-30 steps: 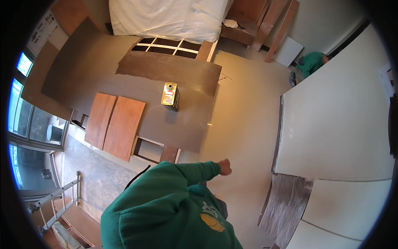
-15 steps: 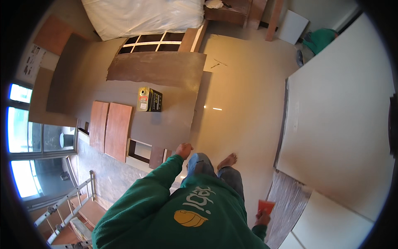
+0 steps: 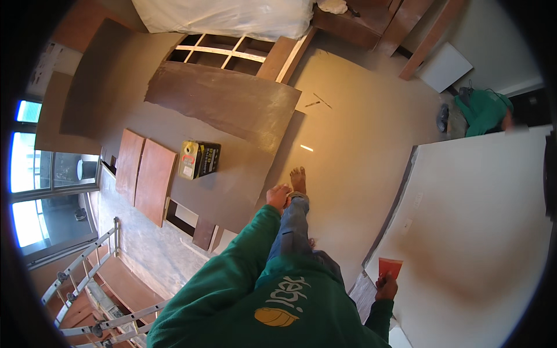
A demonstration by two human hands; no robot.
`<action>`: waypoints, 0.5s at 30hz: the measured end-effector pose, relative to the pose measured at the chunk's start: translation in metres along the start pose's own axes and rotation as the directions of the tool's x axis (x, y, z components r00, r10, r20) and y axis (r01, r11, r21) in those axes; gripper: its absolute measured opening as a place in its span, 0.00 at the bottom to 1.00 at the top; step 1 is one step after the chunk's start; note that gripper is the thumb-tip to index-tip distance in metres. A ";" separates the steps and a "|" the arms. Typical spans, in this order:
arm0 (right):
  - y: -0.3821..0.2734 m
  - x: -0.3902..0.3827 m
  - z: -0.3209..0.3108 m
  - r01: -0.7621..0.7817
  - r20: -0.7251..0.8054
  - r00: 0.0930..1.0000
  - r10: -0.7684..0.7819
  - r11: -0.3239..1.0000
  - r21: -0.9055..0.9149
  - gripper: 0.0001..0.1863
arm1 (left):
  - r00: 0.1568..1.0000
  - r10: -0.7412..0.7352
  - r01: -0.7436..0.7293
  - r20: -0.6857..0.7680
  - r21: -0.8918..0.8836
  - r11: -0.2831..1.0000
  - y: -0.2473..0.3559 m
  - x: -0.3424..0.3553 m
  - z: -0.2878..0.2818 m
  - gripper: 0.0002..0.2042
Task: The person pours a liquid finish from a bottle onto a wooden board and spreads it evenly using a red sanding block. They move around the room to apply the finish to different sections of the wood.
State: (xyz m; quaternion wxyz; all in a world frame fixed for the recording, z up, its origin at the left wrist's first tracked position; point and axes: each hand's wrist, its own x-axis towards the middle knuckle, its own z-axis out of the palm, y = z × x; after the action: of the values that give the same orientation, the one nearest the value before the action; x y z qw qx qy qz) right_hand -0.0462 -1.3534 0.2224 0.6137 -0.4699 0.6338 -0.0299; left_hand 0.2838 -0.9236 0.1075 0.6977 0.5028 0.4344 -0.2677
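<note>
My right hand, low on the right, is closed around a flat red spreader, whose broad edge points away from me. My left hand hangs in front of my left leg with its fingers curled in, and I see nothing in it. Left of that hand lies a large brown board. On the board stands a square yellow and black tin, next to two reddish wood panels.
A large pale panel takes up the right side. A person in green crouches behind its far end. Torn brown sheet and an open wooden frame lie ahead, beside plastic sheeting. A metal ladder is at lower left.
I have stepped forward along the floor, one bare foot now ahead. My left hand has swung forward, and the right still grips the red spreader. More of the crouching person shows.
</note>
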 end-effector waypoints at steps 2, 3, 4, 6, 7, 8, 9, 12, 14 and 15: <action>-0.009 -0.012 0.006 -0.057 -0.055 0.997 0.055 0.998 -0.039 0.10 | 0.995 -0.082 0.078 -0.055 -0.075 0.994 0.018 0.034 0.023 0.14; -0.012 -0.016 0.002 -0.079 -0.076 0.994 0.074 0.996 -0.052 0.10 | 0.989 -0.118 0.105 -0.085 -0.141 0.984 0.024 0.057 0.036 0.13; -0.016 -0.013 0.004 -0.098 -0.094 0.991 0.092 0.993 -0.060 0.11 | 0.982 -0.150 0.125 -0.112 -0.205 0.971 0.031 0.079 0.051 0.12; -0.036 -0.010 0.016 -0.147 -0.216 0.967 0.135 0.988 -0.037 0.11 | 0.960 -0.241 0.190 -0.144 -0.298 0.936 0.047 0.115 0.075 0.12; -0.048 -0.016 0.023 -0.176 -0.277 0.947 0.162 0.984 -0.026 0.11 | 0.944 -0.288 0.220 -0.162 -0.342 0.913 0.051 0.131 0.079 0.12; -0.056 -0.014 0.027 -0.176 -0.265 0.949 0.171 0.984 0.005 0.11 | 0.938 -0.299 0.213 -0.177 -0.385 0.898 0.056 0.145 0.081 0.13; -0.067 -0.007 0.031 -0.169 -0.260 0.950 0.172 0.985 0.031 0.11 | 0.931 -0.315 0.211 -0.185 -0.433 0.876 0.054 0.166 0.086 0.13; -0.110 0.024 0.055 -0.116 -0.144 0.982 0.121 0.992 0.044 0.11 | 0.900 -0.405 0.233 -0.161 -0.607 0.760 0.037 0.231 0.076 0.13; -0.142 0.055 0.104 -0.112 -0.140 0.983 0.121 0.991 0.072 0.13 | 0.876 -0.438 0.184 -0.203 -0.699 0.691 0.029 0.248 0.068 0.13; -0.156 0.081 0.119 -0.089 -0.117 0.989 0.095 0.994 0.056 0.17 | 0.860 -0.452 0.146 -0.237 -0.735 0.663 0.021 0.251 0.078 0.15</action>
State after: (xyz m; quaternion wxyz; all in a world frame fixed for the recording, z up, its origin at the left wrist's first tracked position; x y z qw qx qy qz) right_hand 0.1532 -1.4273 0.2281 0.5870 -0.4217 0.6895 -0.0456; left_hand 0.4475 -0.9734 -0.0929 0.6748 0.1671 0.7132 -0.0898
